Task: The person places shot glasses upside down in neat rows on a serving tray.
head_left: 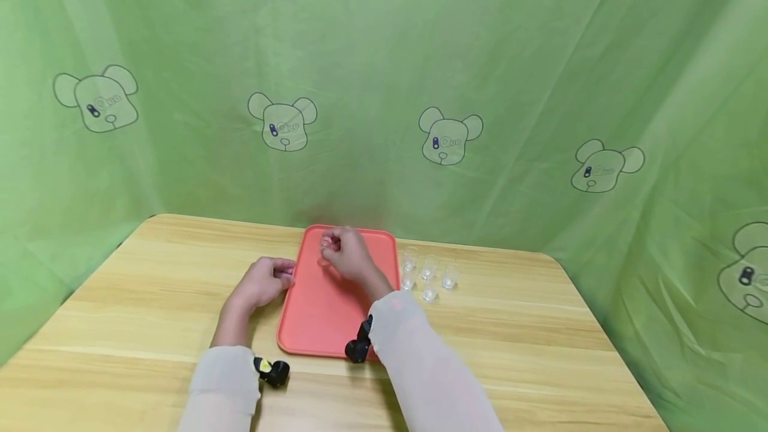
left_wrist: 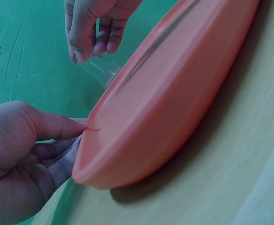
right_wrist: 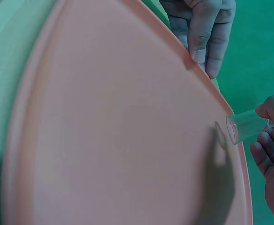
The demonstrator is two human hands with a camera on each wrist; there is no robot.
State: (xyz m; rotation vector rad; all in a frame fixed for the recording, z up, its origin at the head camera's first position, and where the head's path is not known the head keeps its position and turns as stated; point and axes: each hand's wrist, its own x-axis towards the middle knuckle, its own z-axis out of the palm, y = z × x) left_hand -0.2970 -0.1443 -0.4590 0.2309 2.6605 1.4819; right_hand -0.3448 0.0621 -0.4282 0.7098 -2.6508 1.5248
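A red rectangular tray (head_left: 318, 315) lies on the wooden table. At its left edge my left hand (head_left: 263, 282) pinches the rim, the thumb on top as the left wrist view shows. Over the far part of the tray, my right hand (head_left: 351, 259) holds a small clear cup (right_wrist: 245, 125) between thumb and fingers. One round end of the cup points down at the tray, close over its surface, and a shadow falls beside it. In the head view the fingers hide most of this cup.
Several small clear cups (head_left: 429, 267) stand in a cluster just right of the tray. The wooden table (head_left: 516, 325) extends to both sides. A green curtain (head_left: 372, 52) with bear-head drawings hangs behind the table and along its sides.
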